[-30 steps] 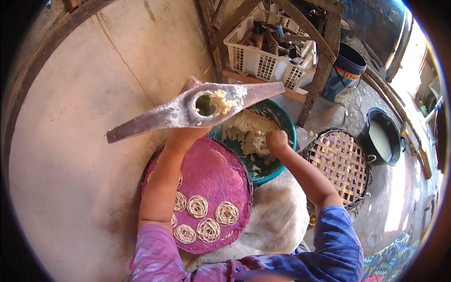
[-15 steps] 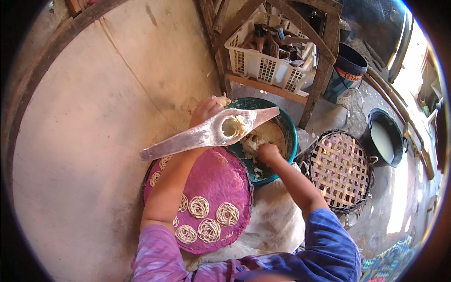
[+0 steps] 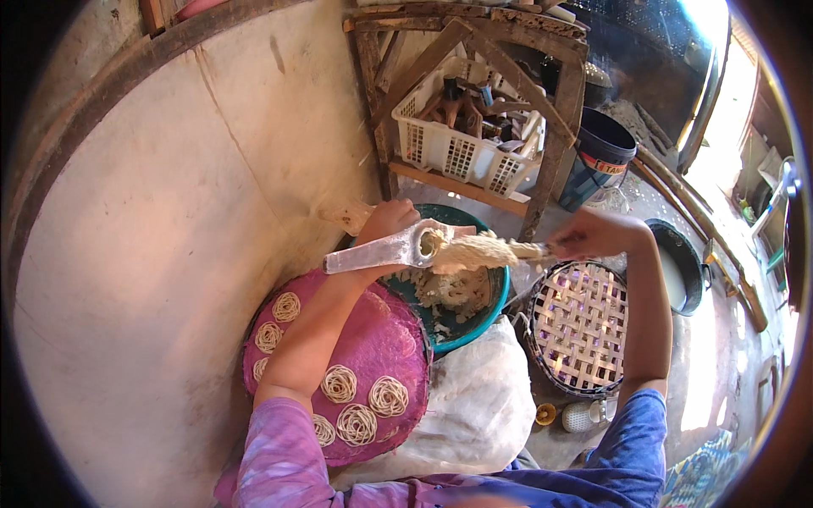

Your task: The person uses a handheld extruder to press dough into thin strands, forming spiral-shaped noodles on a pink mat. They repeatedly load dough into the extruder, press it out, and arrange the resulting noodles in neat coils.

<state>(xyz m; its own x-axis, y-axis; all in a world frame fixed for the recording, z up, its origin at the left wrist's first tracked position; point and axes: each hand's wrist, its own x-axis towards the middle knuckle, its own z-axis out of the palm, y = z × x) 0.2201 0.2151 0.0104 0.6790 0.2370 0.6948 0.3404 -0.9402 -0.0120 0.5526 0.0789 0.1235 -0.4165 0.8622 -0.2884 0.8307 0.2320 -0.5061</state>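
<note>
My left hand [image 3: 391,218] is closed on a pale wooden press [image 3: 368,255] with a long bar and a round hole; part of the grip is hidden behind it. My right hand [image 3: 597,234] pinches the thin end of a dough-coated stick [image 3: 478,252]. Its thick, doughy end lies at the hole; I cannot tell how far inside it goes. Crumbly pale dough [image 3: 457,292] sits below in a green basin [image 3: 480,337]. Under my left forearm, several coiled noodle nests [image 3: 340,384] lie on a round pink-covered tray [image 3: 368,326].
A white plastic basket [image 3: 461,157] of tools stands on a wooden frame [image 3: 542,169] ahead. Right of it are a dark bucket [image 3: 593,165], a black tub [image 3: 701,275] of cloudy liquid and a woven basket [image 3: 580,326]. A pale sack [image 3: 474,406] lies near me.
My right hand has come up out of the basin and moved right, now holding the dough-coated stick at the press. The press has turned, its bar looking shorter. The whole view has shifted slightly.
</note>
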